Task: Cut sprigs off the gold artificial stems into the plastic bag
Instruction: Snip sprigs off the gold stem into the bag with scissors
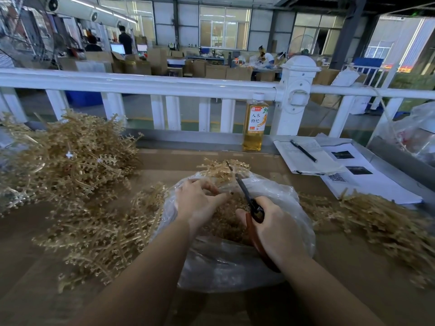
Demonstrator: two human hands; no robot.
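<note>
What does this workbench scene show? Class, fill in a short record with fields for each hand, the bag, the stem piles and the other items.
Left hand: holds a gold stem over the bag
Right hand: grips scissors
Bag: open, cut sprigs inside
Stem piles: left, front-left and right of bag
Bottle: upright by the railing
Pen: on a notebook

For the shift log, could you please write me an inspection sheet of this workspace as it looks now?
Surface: brown table, mostly covered.
Job's things: plastic bag holding cut sprigs; gold stems heaped left, more at right.
Clutter: bottle, pen on notebook, printed sheets.
Grippers: left hand holds a stem over the bag; right hand holds scissors.
Cables: nothing seen.
Surroundings: white railing, workshop beyond.
</note>
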